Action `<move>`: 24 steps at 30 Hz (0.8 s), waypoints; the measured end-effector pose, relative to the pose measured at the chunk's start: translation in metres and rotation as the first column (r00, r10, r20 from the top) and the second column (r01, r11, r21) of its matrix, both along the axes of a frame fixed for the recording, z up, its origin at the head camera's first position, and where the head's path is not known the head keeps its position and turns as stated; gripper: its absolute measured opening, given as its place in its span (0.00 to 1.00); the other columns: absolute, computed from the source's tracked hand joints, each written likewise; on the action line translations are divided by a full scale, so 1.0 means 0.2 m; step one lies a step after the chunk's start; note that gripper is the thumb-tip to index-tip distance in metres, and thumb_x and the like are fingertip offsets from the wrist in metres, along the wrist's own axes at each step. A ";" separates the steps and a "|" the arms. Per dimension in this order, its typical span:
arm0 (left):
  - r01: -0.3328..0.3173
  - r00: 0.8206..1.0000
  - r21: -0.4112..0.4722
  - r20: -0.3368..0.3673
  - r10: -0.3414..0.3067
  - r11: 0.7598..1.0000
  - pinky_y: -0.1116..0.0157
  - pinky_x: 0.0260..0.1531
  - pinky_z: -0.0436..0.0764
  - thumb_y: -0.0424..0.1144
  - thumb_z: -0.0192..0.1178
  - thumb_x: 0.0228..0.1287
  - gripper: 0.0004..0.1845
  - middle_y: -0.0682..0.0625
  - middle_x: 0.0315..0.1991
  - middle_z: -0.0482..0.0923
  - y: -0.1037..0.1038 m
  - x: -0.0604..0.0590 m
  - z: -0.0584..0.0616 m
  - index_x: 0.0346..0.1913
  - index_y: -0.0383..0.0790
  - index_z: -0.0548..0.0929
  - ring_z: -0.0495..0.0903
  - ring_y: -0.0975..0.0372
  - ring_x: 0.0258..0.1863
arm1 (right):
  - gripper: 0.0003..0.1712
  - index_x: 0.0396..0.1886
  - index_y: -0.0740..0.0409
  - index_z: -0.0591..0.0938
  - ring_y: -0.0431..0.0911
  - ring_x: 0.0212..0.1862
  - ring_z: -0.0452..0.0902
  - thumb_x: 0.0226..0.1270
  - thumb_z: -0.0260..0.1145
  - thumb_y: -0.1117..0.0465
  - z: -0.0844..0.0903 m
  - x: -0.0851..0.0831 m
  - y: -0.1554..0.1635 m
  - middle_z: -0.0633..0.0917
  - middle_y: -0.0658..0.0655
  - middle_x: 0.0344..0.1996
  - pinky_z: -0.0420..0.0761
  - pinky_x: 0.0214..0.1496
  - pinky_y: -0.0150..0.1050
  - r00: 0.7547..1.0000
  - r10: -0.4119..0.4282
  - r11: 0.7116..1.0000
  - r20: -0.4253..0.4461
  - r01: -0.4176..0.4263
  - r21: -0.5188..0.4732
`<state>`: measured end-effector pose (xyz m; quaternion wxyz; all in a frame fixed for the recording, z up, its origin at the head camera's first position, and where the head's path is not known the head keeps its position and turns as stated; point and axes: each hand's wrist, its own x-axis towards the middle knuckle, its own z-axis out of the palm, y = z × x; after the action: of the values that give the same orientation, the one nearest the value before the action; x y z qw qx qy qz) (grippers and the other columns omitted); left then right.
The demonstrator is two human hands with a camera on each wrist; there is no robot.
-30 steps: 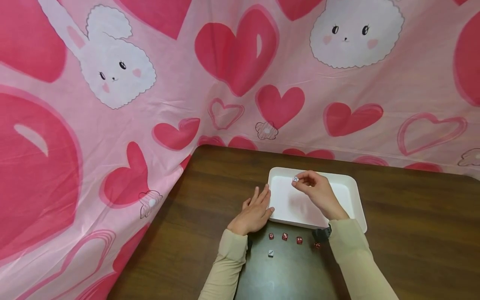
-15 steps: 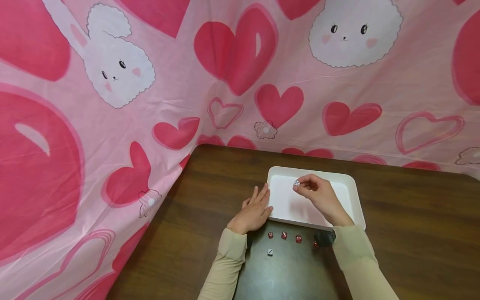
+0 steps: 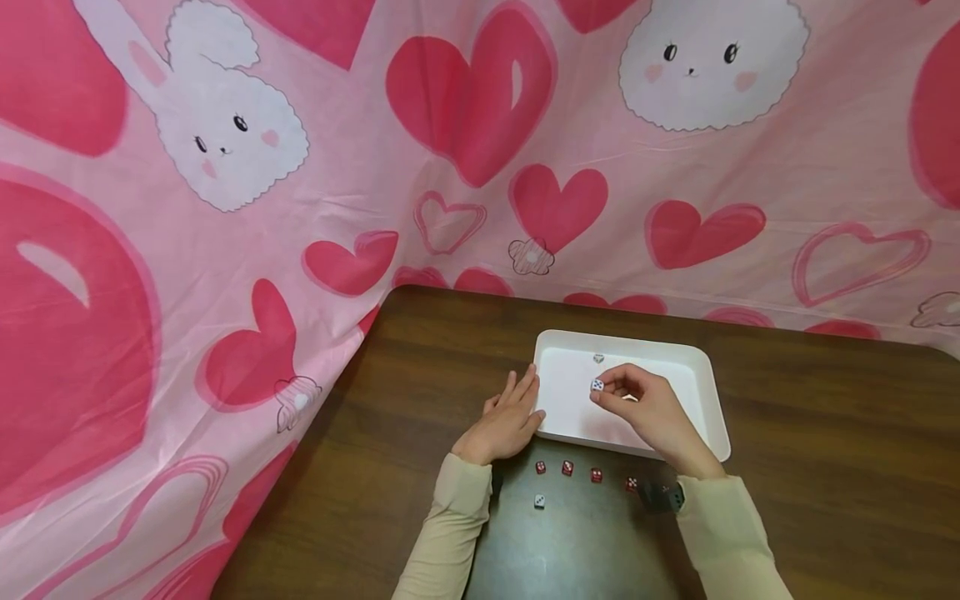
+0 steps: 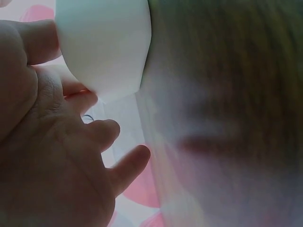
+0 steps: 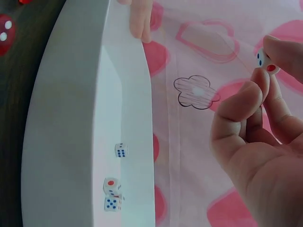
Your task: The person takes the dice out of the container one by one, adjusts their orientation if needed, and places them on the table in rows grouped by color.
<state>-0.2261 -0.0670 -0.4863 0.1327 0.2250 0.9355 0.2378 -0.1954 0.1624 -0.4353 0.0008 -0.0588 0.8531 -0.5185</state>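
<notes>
The white die (image 3: 597, 385) sits pinched between the thumb and fingers (image 5: 244, 106) of the right hand (image 3: 648, 408), held above the floor of the white tray (image 3: 701, 364), near the tray's middle and not touching it. It is a small cube with rounded corners; the right wrist view shows a red pip on one face and blue pips on another (image 5: 265, 61). The step in hand looks like carrying a die over the tray, and the next move would call for parting the fingers just enough to let it fall inside the rim, low enough that it does not bounce out. More white dice (image 5: 113, 194) already lie on the tray floor, one with a red pip up and others with blue pips; one shows in the head view near the tray's far wall (image 3: 598, 358). The left hand (image 3: 506, 421) lies flat on the counter (image 3: 825, 467) against the tray's left edge, fingers straight and relaxed, holding nothing. Just in front of the tray's near edge stands a row of red dice (image 3: 567, 467), with a single white die (image 3: 539, 501) a little nearer the person. Behind the tray hangs a pink cloth (image 3: 465, 125) printed with hearts and rabbits.
</notes>
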 end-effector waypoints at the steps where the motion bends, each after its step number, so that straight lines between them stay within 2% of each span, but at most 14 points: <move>1: 0.001 1.000 0.002 0.000 -0.001 1.000 0.44 0.70 0.52 0.49 0.41 0.77 0.33 0.56 0.79 0.33 0.00 0.00 0.00 0.77 0.41 0.48 0.35 0.52 0.78 | 0.15 0.42 0.58 0.81 0.43 0.36 0.75 0.62 0.70 0.54 0.00 0.01 0.00 0.82 0.56 0.33 0.75 0.36 0.32 1.000 0.003 1.000 -0.005 -0.003 0.006; 8: -0.001 1.000 0.011 0.009 0.001 1.000 0.43 0.70 0.51 0.50 0.42 0.76 0.33 0.57 0.79 0.33 0.00 -0.01 0.00 0.77 0.41 0.48 0.34 0.53 0.78 | 0.11 0.39 0.57 0.82 0.41 0.33 0.76 0.59 0.72 0.57 -0.03 0.07 0.00 0.82 0.55 0.31 0.76 0.34 0.31 0.999 0.023 0.998 -0.043 -0.021 0.052; 16: -0.003 1.000 0.012 0.007 0.003 1.000 0.43 0.70 0.52 0.50 0.42 0.76 0.34 0.57 0.79 0.33 0.00 -0.01 0.00 0.77 0.42 0.47 0.34 0.54 0.78 | 0.09 0.36 0.57 0.82 0.39 0.30 0.73 0.58 0.72 0.60 -0.06 0.12 -0.02 0.81 0.52 0.26 0.77 0.35 0.30 0.999 0.041 0.995 -0.029 -0.038 0.096; 24: -0.015 1.000 0.025 0.020 0.015 1.000 0.43 0.70 0.51 0.50 0.43 0.76 0.34 0.57 0.79 0.33 0.00 0.00 0.01 0.77 0.42 0.48 0.35 0.54 0.78 | 0.10 0.36 0.58 0.82 0.36 0.29 0.74 0.57 0.73 0.61 -0.08 0.17 -0.04 0.82 0.51 0.26 0.77 0.34 0.30 0.996 0.090 0.994 -0.023 -0.089 0.064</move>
<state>-0.2269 -0.0671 -0.4848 0.1372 0.2172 0.9328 0.2526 -0.1622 0.1554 -0.4515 0.0149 -0.1036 0.8655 -0.4899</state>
